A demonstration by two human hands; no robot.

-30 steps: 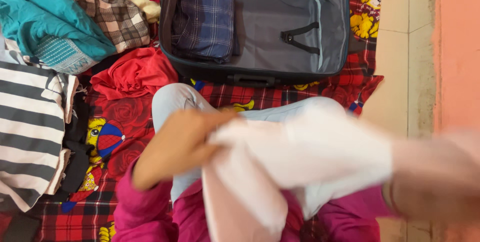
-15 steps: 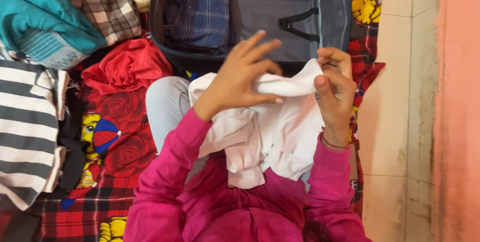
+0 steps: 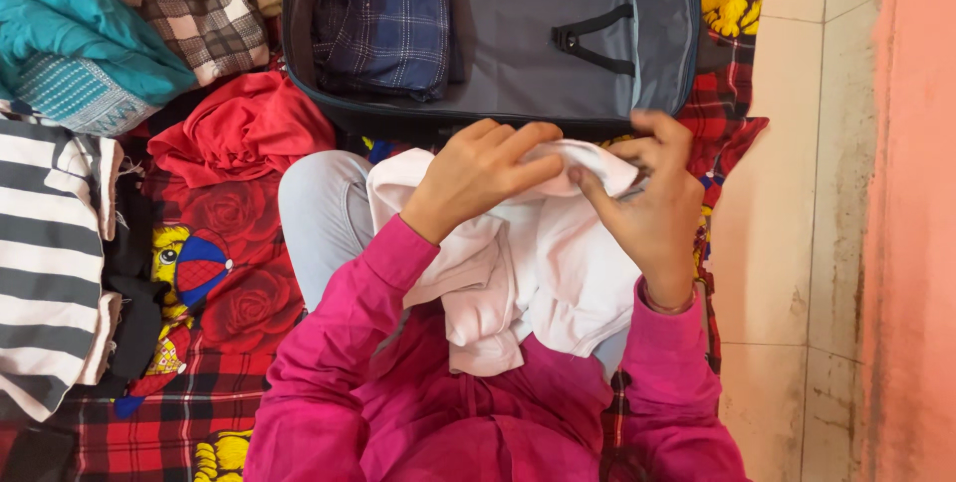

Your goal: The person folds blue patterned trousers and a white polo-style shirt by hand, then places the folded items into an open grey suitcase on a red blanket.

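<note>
A pale pink-white garment (image 3: 528, 273) lies bunched in my lap over my light jeans. My left hand (image 3: 478, 171) presses on its upper edge with the fingers curled over the cloth. My right hand (image 3: 652, 205) pinches the same edge at the right, thumb and fingers closed on the fabric. Both arms wear bright pink sleeves. Just beyond my hands lies an open grey suitcase (image 3: 518, 34) with a folded dark blue checked cloth (image 3: 383, 16) in its left half.
A red crumpled garment (image 3: 239, 128) lies left of my knee. A teal cloth (image 3: 70, 54), a brown checked cloth (image 3: 184, 4) and a black-and-white striped cloth (image 3: 45, 253) lie on the red patterned blanket (image 3: 229, 293). Tiled floor (image 3: 797, 193) is at the right.
The garment was swung open in the air, then drawn down into my lap. My left hand's spread fingers have closed onto its upper edge, and my right hand has shifted its pinch along it.
</note>
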